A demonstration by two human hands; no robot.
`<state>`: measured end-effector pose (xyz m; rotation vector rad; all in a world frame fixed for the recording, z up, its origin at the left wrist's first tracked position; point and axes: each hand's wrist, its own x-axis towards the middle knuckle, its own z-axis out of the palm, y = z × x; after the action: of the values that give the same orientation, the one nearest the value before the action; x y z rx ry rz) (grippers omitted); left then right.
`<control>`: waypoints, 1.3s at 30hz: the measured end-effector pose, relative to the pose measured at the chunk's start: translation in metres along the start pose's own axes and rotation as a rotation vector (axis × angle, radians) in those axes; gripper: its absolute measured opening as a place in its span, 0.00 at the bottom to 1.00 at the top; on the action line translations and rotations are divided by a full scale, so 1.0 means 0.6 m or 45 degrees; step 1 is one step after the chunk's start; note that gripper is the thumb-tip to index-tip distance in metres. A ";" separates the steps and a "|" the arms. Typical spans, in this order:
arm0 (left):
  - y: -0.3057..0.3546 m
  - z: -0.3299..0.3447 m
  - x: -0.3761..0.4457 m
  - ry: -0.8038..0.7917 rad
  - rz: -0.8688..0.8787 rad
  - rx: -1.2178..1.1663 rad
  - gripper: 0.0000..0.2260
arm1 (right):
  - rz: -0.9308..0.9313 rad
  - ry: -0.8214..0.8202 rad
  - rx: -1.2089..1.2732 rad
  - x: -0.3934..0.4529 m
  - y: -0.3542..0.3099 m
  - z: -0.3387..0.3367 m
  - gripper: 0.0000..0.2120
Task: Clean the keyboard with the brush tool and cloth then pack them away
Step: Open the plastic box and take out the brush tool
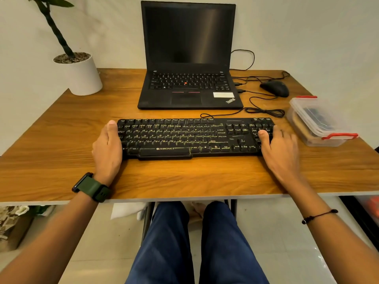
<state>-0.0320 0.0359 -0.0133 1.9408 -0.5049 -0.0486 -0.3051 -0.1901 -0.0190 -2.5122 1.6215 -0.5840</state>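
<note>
A black keyboard (184, 136) lies flat across the middle of the wooden desk (61, 124). My left hand (107, 148) clasps its left end, thumb on the top corner. My right hand (279, 146) grips the right end, thumb resting on the number pad keys. A clear plastic box with red clips (320, 121) stands closed at the right, with dark and tan items inside; I cannot make out which is the brush or the cloth.
An open black laptop (188, 58) stands behind the keyboard. A black mouse (274, 88) and tangled cables (264, 111) lie at the back right. A white plant pot (82, 74) stands at the back left corner.
</note>
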 end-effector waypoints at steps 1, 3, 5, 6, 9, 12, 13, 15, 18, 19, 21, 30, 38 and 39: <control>-0.001 -0.001 -0.003 0.005 0.005 -0.004 0.22 | 0.002 -0.005 -0.005 -0.004 0.001 -0.001 0.31; -0.001 -0.002 -0.006 0.014 0.015 -0.008 0.21 | 0.003 -0.010 -0.006 -0.007 0.000 -0.004 0.30; -0.001 -0.002 -0.007 0.013 0.021 -0.003 0.21 | 0.007 -0.011 -0.006 -0.008 -0.002 -0.007 0.30; 0.000 -0.003 -0.007 0.009 0.026 -0.001 0.21 | 0.010 -0.011 -0.006 -0.009 -0.003 -0.008 0.30; -0.002 -0.003 -0.007 0.004 0.033 -0.011 0.21 | 0.017 -0.006 0.018 -0.010 -0.005 -0.009 0.30; -0.002 -0.005 -0.008 0.005 0.069 -0.002 0.22 | 0.020 0.013 0.064 -0.011 -0.005 -0.014 0.30; 0.000 -0.006 -0.008 0.018 0.106 0.041 0.23 | 0.005 0.032 0.073 -0.012 -0.004 -0.018 0.30; 0.015 -0.001 -0.010 0.029 0.223 0.133 0.23 | -0.043 0.107 0.070 -0.012 0.003 -0.034 0.29; 0.064 0.022 -0.023 -0.062 0.418 0.094 0.23 | -0.104 0.258 0.041 -0.002 0.023 -0.072 0.26; 0.085 0.036 -0.029 -0.109 0.481 0.065 0.23 | -0.106 0.293 0.034 0.003 0.034 -0.087 0.25; 0.130 0.071 -0.039 -0.199 0.588 0.015 0.25 | -0.102 0.312 0.014 0.015 0.054 -0.113 0.25; 0.304 0.281 -0.121 -0.675 1.014 -0.132 0.18 | -0.042 0.231 -0.134 0.025 0.152 -0.167 0.25; 0.342 0.434 -0.223 -1.202 1.227 0.186 0.21 | -0.121 0.120 -0.137 0.001 0.190 -0.142 0.21; 0.340 0.445 -0.227 -1.223 1.226 0.216 0.21 | -0.136 0.126 -0.140 0.001 0.192 -0.137 0.21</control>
<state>-0.2919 -0.2134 0.0286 1.5388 -2.0697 -0.3285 -0.4340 -0.2300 0.0245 -2.7036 1.6009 -0.6578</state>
